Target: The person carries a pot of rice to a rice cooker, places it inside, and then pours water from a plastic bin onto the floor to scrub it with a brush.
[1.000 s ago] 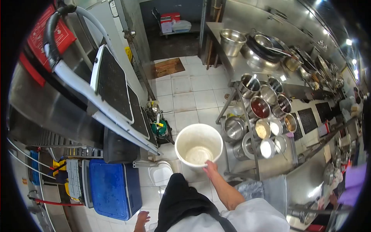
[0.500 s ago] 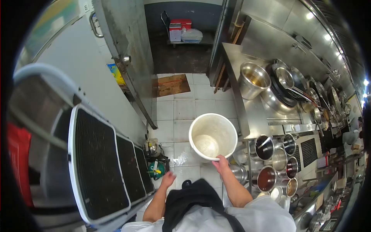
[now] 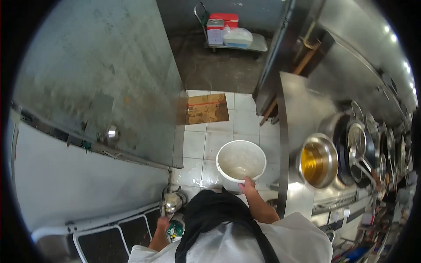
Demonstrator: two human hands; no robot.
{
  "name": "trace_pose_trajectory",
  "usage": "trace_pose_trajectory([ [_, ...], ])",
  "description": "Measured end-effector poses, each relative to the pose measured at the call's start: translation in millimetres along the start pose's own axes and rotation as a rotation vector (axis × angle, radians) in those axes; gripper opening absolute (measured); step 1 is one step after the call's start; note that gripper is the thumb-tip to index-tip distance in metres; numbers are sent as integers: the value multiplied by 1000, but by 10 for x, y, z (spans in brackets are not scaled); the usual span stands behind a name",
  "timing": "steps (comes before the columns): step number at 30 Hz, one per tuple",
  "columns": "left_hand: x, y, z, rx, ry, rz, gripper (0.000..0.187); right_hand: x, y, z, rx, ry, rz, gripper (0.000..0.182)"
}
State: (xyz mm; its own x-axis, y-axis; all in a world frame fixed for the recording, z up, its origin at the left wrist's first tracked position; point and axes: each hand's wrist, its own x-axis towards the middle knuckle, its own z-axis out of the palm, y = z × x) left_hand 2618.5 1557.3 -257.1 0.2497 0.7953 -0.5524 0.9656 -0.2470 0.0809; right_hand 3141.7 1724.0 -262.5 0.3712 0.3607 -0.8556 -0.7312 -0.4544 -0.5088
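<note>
My right hand point(image 3: 248, 184) grips the near rim of a white bucket point(image 3: 241, 158), with its fingers closed over the edge. The bucket is held out in front of my body, its mouth tilted toward me; its inside looks bare with some smudges. My left hand point(image 3: 162, 224) hangs low at my side, beside a silver and green machine point(image 3: 175, 201) on the floor. That hand is small and blurred, so its fingers cannot be made out.
A large metal door point(image 3: 109, 79) stands at the left. Cardboard point(image 3: 208, 109) lies on the white tiles near the doorway. Beyond is a trolley point(image 3: 259, 43) with boxes. On the right, a steel counter point(image 3: 296, 131) bears a pot of yellow liquid point(image 3: 312, 164) and several pans.
I have moved forward toward the doorway with the bucket still in my right hand. The door and counter are closer, and my left hand has moved down and left.
</note>
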Motion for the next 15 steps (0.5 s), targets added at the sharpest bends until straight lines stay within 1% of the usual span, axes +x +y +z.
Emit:
trace_pose_trajectory([
  [1, -29, 42, -107, -41, -347, -179, 24, 177, -256, 279, -22, -7, -1, 39],
  [2, -80, 119, -171, -192, -439, -307, 24, 415, -478, 552, -43, 6, 23, 40],
  [4, -61, 248, -315, -647, -436, -694, 23, 961, -881, 1060, -79, 31, 50, 40],
  [5, 53, 304, -399, -797, -431, -830, 23, 1274, -1095, 1316, -87, 29, 63, 41],
  [6, 242, 359, -498, -882, -434, -907, 23, 1517, -1319, 1527, -95, 29, 72, 41],
  [7, 560, 379, -649, -907, -440, -930, 23, 1702, -1601, 1799, -105, 30, 63, 41],
  [8, 989, 347, -833, -887, -442, -911, 24, 1878, -1895, 2117, -120, 30, 62, 42],
  [9, 1495, 284, -1060, -779, -424, -822, 24, 1974, -2093, 2335, -132, 44, 72, 43],
  [10, 1938, 167, -1267, -640, -254, -545, 24, 2035, -2284, 2509, -143, 65, 81, 44],
  [11, 2588, 24, -1343, -509, -66, -265, 24, 2000, -2518, 2737, -178, -6, 5, 44],
  [12, 3300, -159, -1532, -589, -148, -422, 28, 2289, -2680, 2892, -185, 14, -2, 44],
  [13, 3829, -278, -1903, -755, 386, -358, 40, 2726, -2734, 2877, -379, -69, -133, 44],
  [14, 4303, -297, -2974, -885, 452, -359, 46, 2867, -2951, 3039, -481, -108, -205, 44],
  [15, 4731, -376, -3917, -824, 674, -204, 49, 2988, -3174, 3209, -578, -141, -282, 44],
])
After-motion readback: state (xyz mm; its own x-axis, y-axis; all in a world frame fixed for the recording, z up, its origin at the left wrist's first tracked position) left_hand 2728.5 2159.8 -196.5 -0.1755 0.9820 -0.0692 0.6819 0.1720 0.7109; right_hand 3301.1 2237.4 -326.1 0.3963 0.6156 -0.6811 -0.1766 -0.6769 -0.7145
